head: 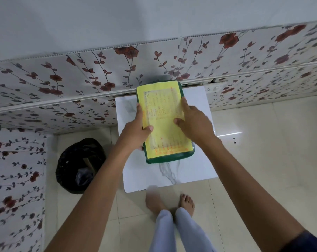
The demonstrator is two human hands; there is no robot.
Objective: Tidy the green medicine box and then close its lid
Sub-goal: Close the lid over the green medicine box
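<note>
Green medicine box (pixel 169 159) sits on the white marble-patterned bench (pixel 196 166), its yellow lid (pixel 163 115) down. Left hand (pixel 136 131) grips the lid's left edge; right hand (pixel 194 124) presses flat, fingers (pixel 184 106) spread apart.

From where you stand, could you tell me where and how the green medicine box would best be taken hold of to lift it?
Grip the green medicine box by its two long sides, one hand from the left and one from the right. It lies flat on the white table, long and narrow, with the lid down. The left hand already wraps its left edge; the right hand rests flat on the yellow label.
</note>
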